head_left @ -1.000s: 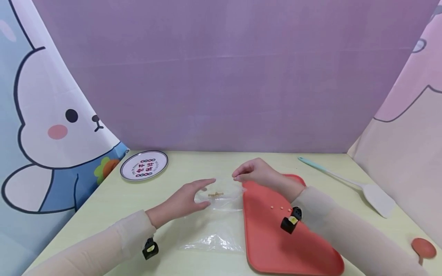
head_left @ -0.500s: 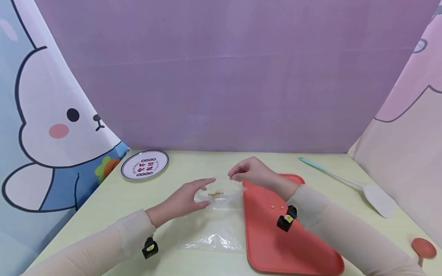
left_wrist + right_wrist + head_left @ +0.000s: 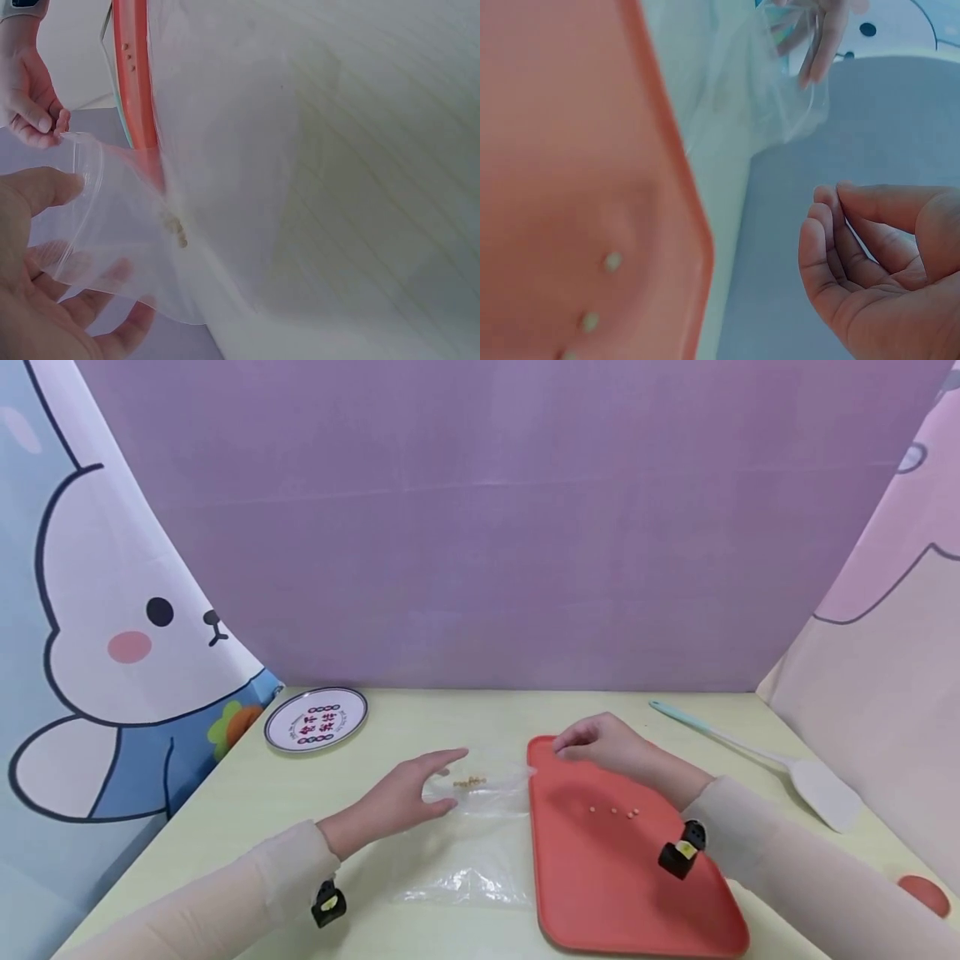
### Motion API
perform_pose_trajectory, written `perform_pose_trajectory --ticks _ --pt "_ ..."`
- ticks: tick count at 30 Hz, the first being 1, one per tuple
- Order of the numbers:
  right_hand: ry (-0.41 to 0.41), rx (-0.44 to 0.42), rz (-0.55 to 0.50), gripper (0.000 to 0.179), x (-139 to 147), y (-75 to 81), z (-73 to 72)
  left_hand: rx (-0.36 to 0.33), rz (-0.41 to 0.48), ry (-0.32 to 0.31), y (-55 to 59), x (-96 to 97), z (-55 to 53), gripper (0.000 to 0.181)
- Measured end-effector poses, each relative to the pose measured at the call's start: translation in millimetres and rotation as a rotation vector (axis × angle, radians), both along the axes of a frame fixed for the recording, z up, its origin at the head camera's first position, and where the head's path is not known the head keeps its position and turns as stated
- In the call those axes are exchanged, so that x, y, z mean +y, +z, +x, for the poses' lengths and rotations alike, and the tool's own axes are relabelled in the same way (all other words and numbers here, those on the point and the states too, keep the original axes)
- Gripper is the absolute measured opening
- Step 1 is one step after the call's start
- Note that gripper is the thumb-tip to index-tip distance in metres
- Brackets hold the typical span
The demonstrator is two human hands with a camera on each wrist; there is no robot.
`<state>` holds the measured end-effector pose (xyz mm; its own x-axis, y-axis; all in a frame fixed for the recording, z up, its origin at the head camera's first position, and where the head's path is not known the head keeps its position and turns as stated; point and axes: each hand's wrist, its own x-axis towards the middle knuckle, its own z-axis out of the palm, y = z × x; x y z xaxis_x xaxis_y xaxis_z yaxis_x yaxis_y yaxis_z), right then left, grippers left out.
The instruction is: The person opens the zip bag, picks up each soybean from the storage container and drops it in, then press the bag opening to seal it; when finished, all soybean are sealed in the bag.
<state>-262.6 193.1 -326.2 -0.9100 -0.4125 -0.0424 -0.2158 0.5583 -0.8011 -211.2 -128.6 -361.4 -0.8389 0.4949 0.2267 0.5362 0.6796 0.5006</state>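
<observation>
A clear zip-top plastic bag (image 3: 495, 797) stands on the table left of the red tray (image 3: 547, 877), with its mouth raised. Soybeans (image 3: 470, 782), small and yellow, lie in a cluster inside it. My left hand (image 3: 401, 797) holds the bag at its mouth, thumb on the near side and fingers showing through the plastic. Over the tray's far end hovers my right hand (image 3: 607, 743). Its thumb meets the index fingertip and the other fingers curl, with nothing visible between them (image 3: 885, 255). Several loose soybeans (image 3: 589, 322) lie on the tray below it.
At the back left sits a round white plate (image 3: 317, 720) with red lettering. On the right lies a white spatula (image 3: 821, 793) with a mint handle, and a red spoon (image 3: 924, 895) is partly hidden by the right sleeve. A purple cloth (image 3: 480, 543) hangs behind the table.
My right hand has moved right, from beside the bag's mouth to over the tray, so more of the loose soybeans show. The left hand and bag stay in place.
</observation>
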Motion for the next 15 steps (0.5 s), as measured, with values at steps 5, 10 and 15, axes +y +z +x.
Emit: perform_pose_trajectory --ticks 5,10,15 --pt "-0.03 0.003 0.001 0.021 28.2 -6.0 6.6 0.034 -0.011 0.005 -1.3 2.0 -0.4 0.068" --pt "-0.039 -0.018 0.012 0.026 52.3 -17.3 12.4 0.052 -0.014 0.001 -3.4 2.6 -0.5 0.069" --pt "-0.047 0.022 0.069 0.022 70.9 -30.7 15.9 0.06 -0.009 -0.006 -3.5 2.4 0.1 0.069"
